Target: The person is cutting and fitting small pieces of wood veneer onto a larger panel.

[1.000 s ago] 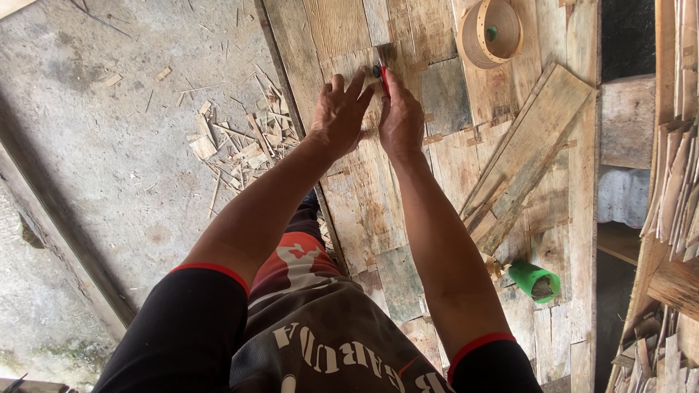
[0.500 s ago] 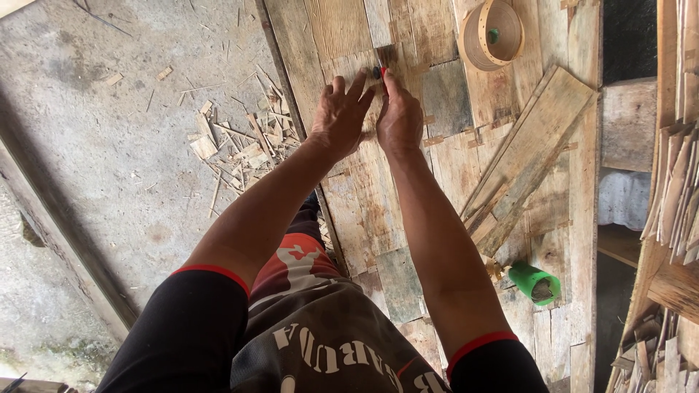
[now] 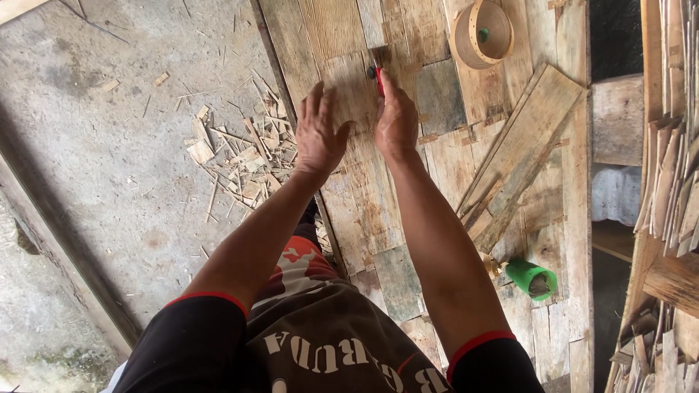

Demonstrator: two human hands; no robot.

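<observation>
**A:** Head view, looking straight down. What do the hands have?

**B:** The right hand (image 3: pixel 397 120) has its grip clamped on a small red tool (image 3: pixel 378 76), whose tip pokes out past the fingers at 12 o'clock. The left hand (image 3: pixel 320 131) lies flat, fingers spread, on a thin wood sheet (image 3: pixel 349 91); its grip is apart, holding nothing.

**A:** Where's the sheet?

**B:** On the plank counter (image 3: pixel 437 167), just at 12 o'clock of both hands. The tool touches its right edge, as far as I can tell.

**A:** And around them?

**B:** At 1 o'clock of the right hand a round wooden hoop (image 3: pixel 480 33) lies on the counter. At 4 o'clock two loose boards (image 3: pixel 524 153) lie slantwise, and further down a green cup (image 3: pixel 531 279) lies on its side. At 9 o'clock of the left hand wood scraps (image 3: pixel 240 160) litter the concrete floor (image 3: pixel 109 145). Stacked strips (image 3: pixel 673 160) fill the far right edge.
</observation>
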